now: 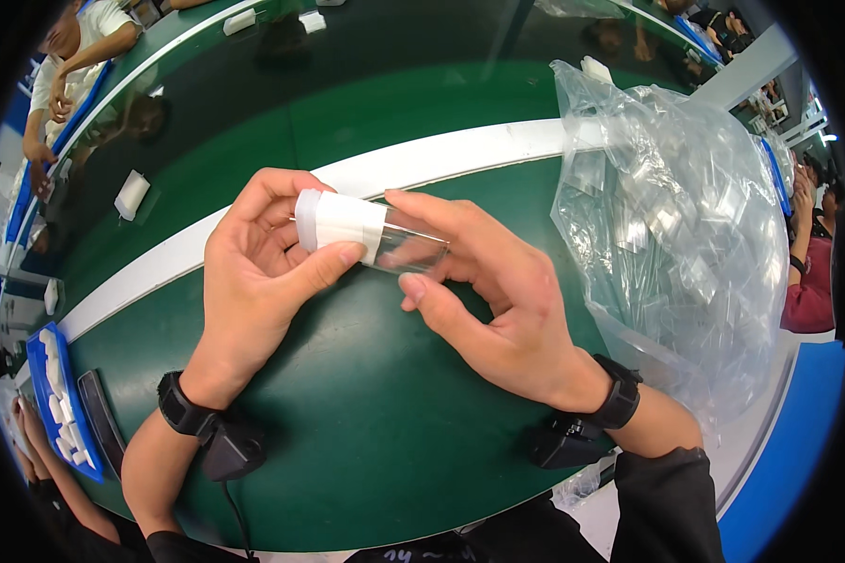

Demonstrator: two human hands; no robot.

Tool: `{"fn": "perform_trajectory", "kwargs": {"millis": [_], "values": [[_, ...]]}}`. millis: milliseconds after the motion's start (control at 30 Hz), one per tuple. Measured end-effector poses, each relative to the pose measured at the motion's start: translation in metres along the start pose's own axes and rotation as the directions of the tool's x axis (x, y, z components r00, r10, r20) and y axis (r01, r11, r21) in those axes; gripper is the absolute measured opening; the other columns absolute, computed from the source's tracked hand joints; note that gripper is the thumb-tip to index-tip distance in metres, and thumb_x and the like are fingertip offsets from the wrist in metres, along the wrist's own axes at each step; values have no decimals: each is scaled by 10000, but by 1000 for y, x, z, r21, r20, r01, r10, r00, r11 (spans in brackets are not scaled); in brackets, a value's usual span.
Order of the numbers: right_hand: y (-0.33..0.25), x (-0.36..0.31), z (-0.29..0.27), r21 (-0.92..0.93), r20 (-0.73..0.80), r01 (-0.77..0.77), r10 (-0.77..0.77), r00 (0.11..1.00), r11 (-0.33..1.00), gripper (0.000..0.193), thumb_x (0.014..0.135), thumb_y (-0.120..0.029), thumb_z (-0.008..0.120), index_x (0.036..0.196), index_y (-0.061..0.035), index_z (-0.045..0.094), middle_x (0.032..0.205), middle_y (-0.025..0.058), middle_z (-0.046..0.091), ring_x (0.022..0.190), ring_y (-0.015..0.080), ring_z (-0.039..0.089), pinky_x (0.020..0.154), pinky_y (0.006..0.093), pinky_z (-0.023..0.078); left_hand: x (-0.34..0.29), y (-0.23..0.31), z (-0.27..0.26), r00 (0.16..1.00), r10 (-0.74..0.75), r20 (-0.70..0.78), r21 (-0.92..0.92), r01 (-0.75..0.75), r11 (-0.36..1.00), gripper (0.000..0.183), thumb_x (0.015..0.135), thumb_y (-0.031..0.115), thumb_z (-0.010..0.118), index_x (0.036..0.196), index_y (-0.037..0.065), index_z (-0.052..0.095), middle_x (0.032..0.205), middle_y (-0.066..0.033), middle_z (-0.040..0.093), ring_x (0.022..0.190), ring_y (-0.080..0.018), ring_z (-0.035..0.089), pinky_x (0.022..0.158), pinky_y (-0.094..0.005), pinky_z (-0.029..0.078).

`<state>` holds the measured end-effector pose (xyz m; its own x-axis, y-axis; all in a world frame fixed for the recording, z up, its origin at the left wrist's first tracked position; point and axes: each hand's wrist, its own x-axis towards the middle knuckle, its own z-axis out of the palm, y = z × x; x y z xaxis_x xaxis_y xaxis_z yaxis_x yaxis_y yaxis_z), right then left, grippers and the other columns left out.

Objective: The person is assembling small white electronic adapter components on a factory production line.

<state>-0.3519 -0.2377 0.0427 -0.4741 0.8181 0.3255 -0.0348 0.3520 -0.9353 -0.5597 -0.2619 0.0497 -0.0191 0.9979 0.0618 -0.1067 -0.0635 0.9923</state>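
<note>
Above the near green work surface, my left hand grips a white piece with a pale cap-like end, its thumb pressed along the side. A clear plastic sleeve extends from the piece's right end, overlapping it in part. Around the sleeve, my right hand is curled, index finger along the upper edge and thumb at the lower edge. Its other fingers show partly through the clear plastic. The far fingers of my left hand are partly hidden behind the white piece.
A large clear bag of transparent sleeves lies at the right. At the left edge stands a blue tray of white pieces. Beyond a white rail, a dark green belt carries a few white items. Other people sit along both sides.
</note>
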Motion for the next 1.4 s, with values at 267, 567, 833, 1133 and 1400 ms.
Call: {"fn": "perform_trajectory", "kwargs": {"millis": [267,567,833,1133,1400], "values": [[-4,1,7,61,22,-5,4,1000,998,518,880,26,621,1386,-21,520,1185,156,618,962,203,639,746,280,586,-6,4,-7,995,100,16,83,-101,991,369,832,-54,736,1123,12,518,1095,-83,607,1027,-142,630,886,-275,539],[-3,-1,21,82,37,0,-3,999,997,507,917,71,566,1412,-12,491,1221,159,604,1044,229,659,829,306,608,-14,0,-14,985,168,41,91,-171,981,336,826,-70,705,1056,38,486,1023,-44,580,978,-127,624,855,-280,519],[-12,2,33,124,26,-91,89,996,988,418,984,19,522,1400,9,481,1225,172,606,1048,214,656,894,324,582,-24,12,-26,983,151,107,6,-152,988,383,889,-18,690,1224,8,505,1177,-79,570,1084,-150,595,852,-296,522],[-33,0,36,78,-27,-121,123,992,990,374,991,-11,534,1362,14,498,1193,161,618,1022,189,658,836,300,552,-30,16,-34,971,235,38,50,-237,970,224,933,-2,642,1156,-22,630,1110,-65,591,1009,-132,603,822,-268,520],[-59,-13,44,-103,70,-77,84,994,992,353,952,30,575,1304,20,545,1132,136,624,909,189,706,802,281,564,-43,21,-37,968,198,154,99,-214,972,222,815,-25,758,1033,-6,720,993,-67,638,830,-91,593,681,-215,479]]}}
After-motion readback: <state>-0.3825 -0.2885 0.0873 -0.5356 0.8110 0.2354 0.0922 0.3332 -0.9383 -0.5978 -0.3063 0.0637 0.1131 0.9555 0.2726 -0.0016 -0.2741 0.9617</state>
